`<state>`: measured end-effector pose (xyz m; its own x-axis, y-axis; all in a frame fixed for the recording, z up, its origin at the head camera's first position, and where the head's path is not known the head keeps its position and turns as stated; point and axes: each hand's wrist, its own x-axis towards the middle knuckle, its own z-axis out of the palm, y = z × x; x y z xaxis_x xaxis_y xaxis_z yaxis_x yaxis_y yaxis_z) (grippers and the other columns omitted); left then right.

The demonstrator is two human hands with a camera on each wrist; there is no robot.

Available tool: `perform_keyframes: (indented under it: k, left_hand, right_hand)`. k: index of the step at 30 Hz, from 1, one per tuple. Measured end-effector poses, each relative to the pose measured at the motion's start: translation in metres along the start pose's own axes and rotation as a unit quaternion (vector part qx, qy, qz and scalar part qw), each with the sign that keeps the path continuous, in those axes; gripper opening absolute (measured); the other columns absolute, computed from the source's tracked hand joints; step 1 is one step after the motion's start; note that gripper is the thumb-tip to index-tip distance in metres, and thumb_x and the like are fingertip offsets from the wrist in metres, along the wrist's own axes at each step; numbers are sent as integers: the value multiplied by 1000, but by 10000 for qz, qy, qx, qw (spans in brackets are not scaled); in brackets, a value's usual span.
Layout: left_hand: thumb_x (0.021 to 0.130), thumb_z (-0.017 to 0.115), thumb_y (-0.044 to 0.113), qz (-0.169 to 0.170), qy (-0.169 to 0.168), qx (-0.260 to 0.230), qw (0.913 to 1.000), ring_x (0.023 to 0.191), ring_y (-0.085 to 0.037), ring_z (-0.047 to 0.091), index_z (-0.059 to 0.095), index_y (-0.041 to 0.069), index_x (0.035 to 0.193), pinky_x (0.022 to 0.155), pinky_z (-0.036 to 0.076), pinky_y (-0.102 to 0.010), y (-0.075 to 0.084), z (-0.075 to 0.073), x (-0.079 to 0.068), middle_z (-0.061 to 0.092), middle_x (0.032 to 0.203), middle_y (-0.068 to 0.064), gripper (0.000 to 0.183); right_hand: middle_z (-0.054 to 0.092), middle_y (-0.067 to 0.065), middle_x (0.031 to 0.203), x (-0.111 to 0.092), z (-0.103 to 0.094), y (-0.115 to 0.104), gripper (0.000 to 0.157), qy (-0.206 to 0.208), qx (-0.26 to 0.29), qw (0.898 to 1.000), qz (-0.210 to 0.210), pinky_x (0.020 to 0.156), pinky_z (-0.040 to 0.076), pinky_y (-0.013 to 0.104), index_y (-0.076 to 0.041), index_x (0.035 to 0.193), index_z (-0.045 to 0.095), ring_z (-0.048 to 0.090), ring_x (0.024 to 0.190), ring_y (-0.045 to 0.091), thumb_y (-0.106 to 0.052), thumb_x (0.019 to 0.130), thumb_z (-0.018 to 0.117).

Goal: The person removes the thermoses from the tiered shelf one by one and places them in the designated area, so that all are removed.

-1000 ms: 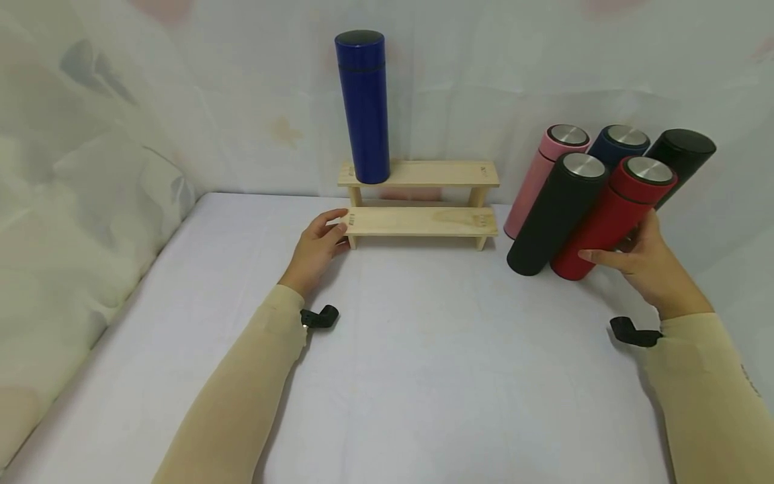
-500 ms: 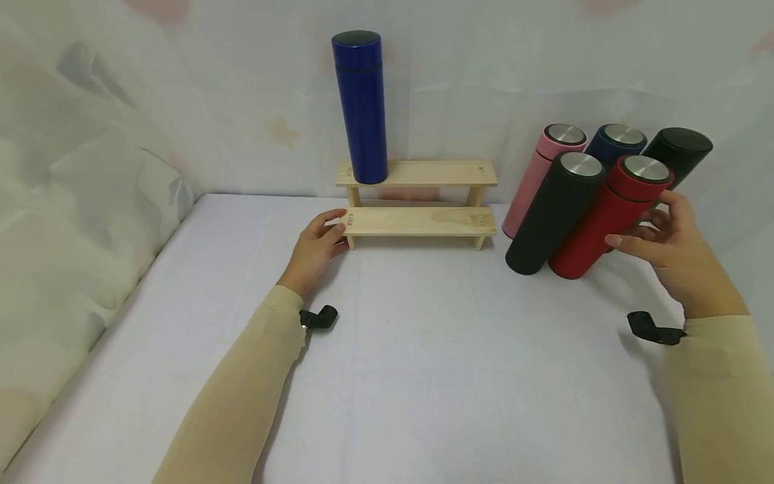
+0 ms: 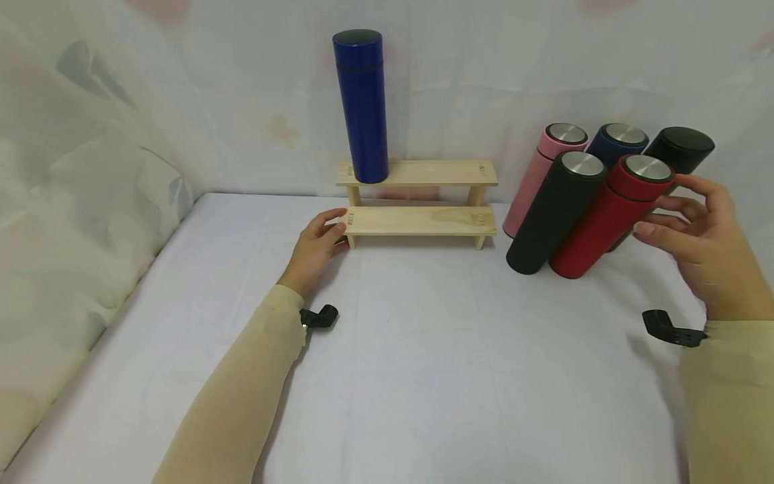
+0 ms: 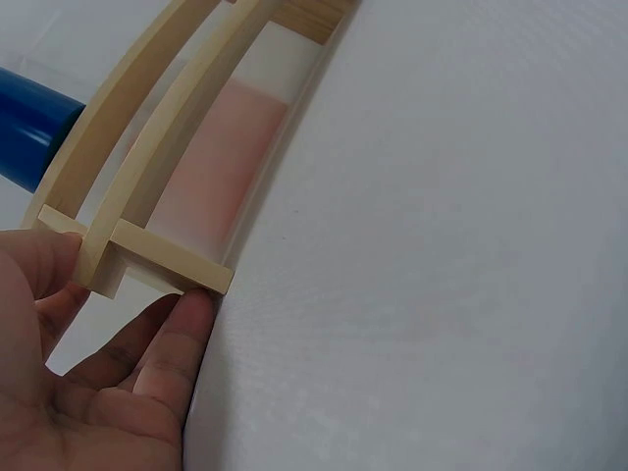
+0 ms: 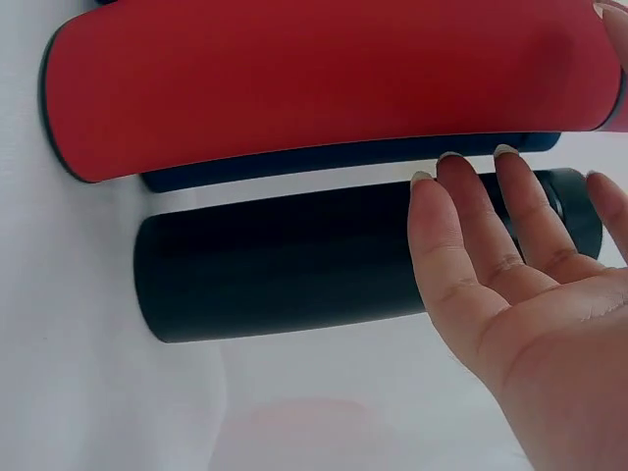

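Observation:
My left hand (image 3: 312, 251) pinches the left end of a two-tier wooden stand (image 3: 417, 220), thumb at the lower board and fingers by its leg, as the left wrist view shows. A blue vacuum flask (image 3: 369, 114) stands on the upper tier, at the left. Beside the red flask (image 3: 611, 218), my right hand (image 3: 710, 242) is spread with nothing in it. In the right wrist view its extended fingers (image 5: 444, 240) overlap the rear black flask (image 5: 285, 270), between the red one and the palm's side.
A front black flask (image 3: 556, 215), a pink flask (image 3: 533, 181) and a navy flask (image 3: 617, 144) stand grouped with the red one. White cloth (image 3: 423, 363) covers the table. A patterned curtain (image 3: 254, 101) hangs behind.
My right hand has drawn back from the red flask to the right, its fingers spreading as it leaves. My left hand and the stand stay in place.

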<state>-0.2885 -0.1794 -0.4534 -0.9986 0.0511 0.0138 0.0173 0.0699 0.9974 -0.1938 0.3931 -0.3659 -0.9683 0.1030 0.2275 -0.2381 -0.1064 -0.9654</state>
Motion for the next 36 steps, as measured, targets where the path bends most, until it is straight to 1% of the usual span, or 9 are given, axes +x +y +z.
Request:
perform_keyframes:
  k: [3,9,13,16,20,22,28,31,36]
  left_hand:
    - [115,61,24,-15,-14,0,10000,131,-31,63,60,19,155,106,57,-38,0,0,1,57,149,-18,40]
    - [115,60,24,30,-93,-20,10000,133,-33,61,57,15,157,109,55,-40,-1,0,2,55,151,-21,43]
    - [115,61,24,33,-105,-10,9999,133,-33,61,57,15,158,110,54,-41,-2,-1,2,55,151,-21,44]
    - [115,61,24,29,-113,-20,9999,133,-33,61,56,14,158,111,54,-41,-2,-1,2,55,152,-21,44]
    - [115,61,23,35,-114,-38,9999,133,-33,61,56,14,158,111,53,-42,-1,-1,1,55,152,-21,44]
    - [115,61,24,36,-106,-47,9999,133,-33,61,56,14,158,110,54,-42,-1,-1,1,55,151,-21,44]
    - [115,62,24,6,-66,-74,10000,133,-33,61,57,15,157,109,55,-41,-1,0,2,56,151,-20,43]
    - [115,61,24,-9,-42,-75,10000,133,-33,61,57,15,157,110,54,-41,-1,-1,1,55,151,-21,43]
    - [115,61,23,13,-38,-70,10000,132,-33,61,57,15,157,109,55,-41,0,0,-1,55,151,-21,43]
  right_hand:
    - [54,9,136,-2,0,-4,85,145,-62,9999,-35,89,57,15,-22,164,34,70,111,16,18,98,70]
    - [57,14,135,-3,3,-10,80,251,288,9975,-588,89,59,20,-14,162,37,73,107,19,24,97,65]
    - [59,17,136,-4,6,-14,78,318,460,9949,-845,86,61,23,-9,161,40,73,107,21,25,96,65]
    - [60,18,136,-6,9,-18,76,369,455,9935,-978,84,62,24,-7,161,42,72,108,23,25,96,64]
    - [60,19,137,-8,12,-23,74,463,348,9918,-1136,85,62,22,-7,160,45,72,110,23,25,96,63]
    - [59,20,137,-8,13,-25,72,483,377,9902,-1258,85,62,23,-5,159,47,72,108,23,26,96,62]
    - [60,26,136,-10,16,-29,69,417,575,9846,-1596,85,63,26,-1,156,52,73,105,26,29,94,59]
    - [61,27,135,-10,16,-30,68,318,735,9830,-1652,87,63,27,1,156,51,72,107,28,29,94,58]
    - [60,31,137,-10,18,-32,66,196,833,9800,-1797,91,62,29,3,156,51,71,111,32,26,95,59]
